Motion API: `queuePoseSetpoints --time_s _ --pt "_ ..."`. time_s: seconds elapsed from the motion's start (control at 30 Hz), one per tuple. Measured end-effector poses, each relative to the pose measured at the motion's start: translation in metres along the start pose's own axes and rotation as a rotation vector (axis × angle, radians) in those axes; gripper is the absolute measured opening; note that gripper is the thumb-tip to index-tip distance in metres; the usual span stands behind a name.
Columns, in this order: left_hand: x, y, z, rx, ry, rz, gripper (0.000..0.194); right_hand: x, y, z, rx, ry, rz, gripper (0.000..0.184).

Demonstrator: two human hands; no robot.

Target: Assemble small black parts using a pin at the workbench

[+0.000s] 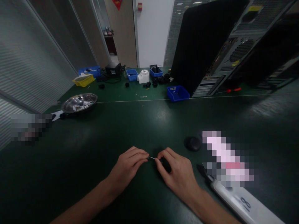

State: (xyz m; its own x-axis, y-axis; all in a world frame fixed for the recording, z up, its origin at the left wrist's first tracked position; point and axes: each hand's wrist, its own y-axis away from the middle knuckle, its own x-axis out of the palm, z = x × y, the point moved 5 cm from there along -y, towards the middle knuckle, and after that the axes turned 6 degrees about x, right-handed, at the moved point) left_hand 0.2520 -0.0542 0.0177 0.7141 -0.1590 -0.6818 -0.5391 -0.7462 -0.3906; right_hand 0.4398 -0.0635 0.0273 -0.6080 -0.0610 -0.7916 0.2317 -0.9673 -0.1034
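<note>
Shaft of slim, shiny metal — left fingers pinch one end, right fingers clasp a black handle.

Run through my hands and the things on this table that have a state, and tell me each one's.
Left hand: fingertips pinched at the shaft's far end
Right hand: closed around the dark handle
Thin-shafted tool: held between both hands
Dark mouse: resting, untouched
Metal pan: uncovered, pale scraps inside
Yellow tray: uncovered, filled
</note>
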Motion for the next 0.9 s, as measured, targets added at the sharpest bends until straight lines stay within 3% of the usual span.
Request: queuePoseSetpoints --time_s 0.53,0.77,0.9 --pt "-0.002 0.000 -0.006 0.053 -0.005 -0.035 0.019 0.002 0.000 -0.001 -0.022 -0.057 0.017 0.017" --pt "0.003 -0.001 -0.012 0.133 0.014 0.019 0.024 0.005 0.001 -0.001 -0.040 -0.063 0.046 0.017" --pt "0.004 0.001 -0.009 0.085 -0.003 0.056 0.028 0.005 0.001 0.000 -0.047 -0.085 0.041 0.018"
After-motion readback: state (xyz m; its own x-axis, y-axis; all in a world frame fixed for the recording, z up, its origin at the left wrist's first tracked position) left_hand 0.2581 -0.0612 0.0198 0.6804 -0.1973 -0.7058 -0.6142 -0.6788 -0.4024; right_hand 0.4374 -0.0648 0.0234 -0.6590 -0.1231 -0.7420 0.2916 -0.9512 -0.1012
